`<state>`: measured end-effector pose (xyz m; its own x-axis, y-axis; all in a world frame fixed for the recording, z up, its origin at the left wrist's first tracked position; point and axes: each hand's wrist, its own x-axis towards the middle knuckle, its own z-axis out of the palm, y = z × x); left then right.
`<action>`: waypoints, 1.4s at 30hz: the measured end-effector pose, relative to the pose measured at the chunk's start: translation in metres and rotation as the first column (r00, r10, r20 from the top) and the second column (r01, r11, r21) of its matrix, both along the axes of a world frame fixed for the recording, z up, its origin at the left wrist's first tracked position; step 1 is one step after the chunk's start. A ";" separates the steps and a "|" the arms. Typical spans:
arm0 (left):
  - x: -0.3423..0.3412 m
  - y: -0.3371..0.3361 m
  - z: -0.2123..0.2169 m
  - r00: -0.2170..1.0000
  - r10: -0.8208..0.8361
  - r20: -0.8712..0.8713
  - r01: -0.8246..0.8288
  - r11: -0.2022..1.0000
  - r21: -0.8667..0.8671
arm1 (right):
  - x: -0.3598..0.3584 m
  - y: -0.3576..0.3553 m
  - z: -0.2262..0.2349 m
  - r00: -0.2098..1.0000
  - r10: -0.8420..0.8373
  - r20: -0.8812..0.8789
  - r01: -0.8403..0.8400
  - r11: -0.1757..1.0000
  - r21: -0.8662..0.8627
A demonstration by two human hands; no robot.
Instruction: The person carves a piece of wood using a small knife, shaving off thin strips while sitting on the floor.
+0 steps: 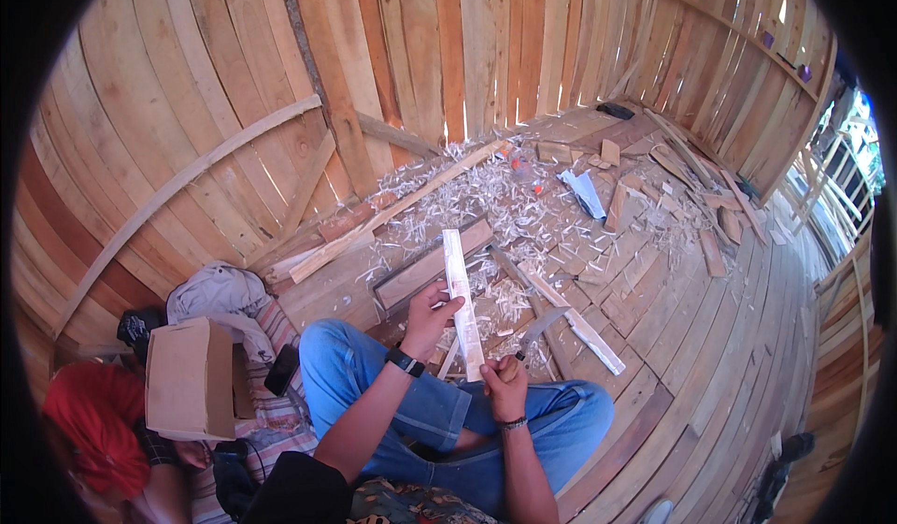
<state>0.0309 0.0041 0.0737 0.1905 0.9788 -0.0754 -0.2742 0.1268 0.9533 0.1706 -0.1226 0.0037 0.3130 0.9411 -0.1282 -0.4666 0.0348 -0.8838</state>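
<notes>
My left hand point(431, 316), a dark watch on its wrist, pinches a pale flat wooden strip point(459, 286) near its middle. The strip stands slanted above my crossed legs in blue jeans. My right hand point(506, 391) is wrapped round the wooden handle of a knife point(542, 325), whose blade points up and to the right, away from the strip. The thumb of that hand is close to the strip's lower end; whether it touches, I cannot tell. Another pale strip point(590, 334) lies on the floorboards beyond the knife, beside a darker stick point(537, 304).
Curled wood shavings point(505, 192) cover the floor ahead, around a thick wooden block point(434, 264) and a long batten point(402, 208). Offcuts point(710, 253) lie at the right. A cardboard box point(190, 379) and a phone point(281, 370) are at my left, beside a person in red point(93, 426).
</notes>
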 end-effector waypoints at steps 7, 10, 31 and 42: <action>-0.012 0.009 -0.003 0.995 0.020 0.095 -0.018 1.000 -0.020 | 0.000 0.001 -0.003 0.998 -0.058 0.004 0.058 0.998 0.034; -0.011 0.001 -0.002 0.989 -0.007 0.147 0.009 1.000 -0.015 | 0.011 0.003 -0.005 0.979 -0.185 0.081 0.184 0.983 0.026; -0.054 -0.063 -0.007 0.746 -0.509 0.430 0.482 0.858 0.179 | 0.057 0.014 -0.002 0.883 -0.443 -0.157 0.467 0.862 0.197; -0.055 -0.116 -0.009 0.645 -0.653 0.397 0.744 0.656 -0.129 | 0.062 0.022 -0.009 0.885 -0.448 -0.126 0.464 0.868 0.174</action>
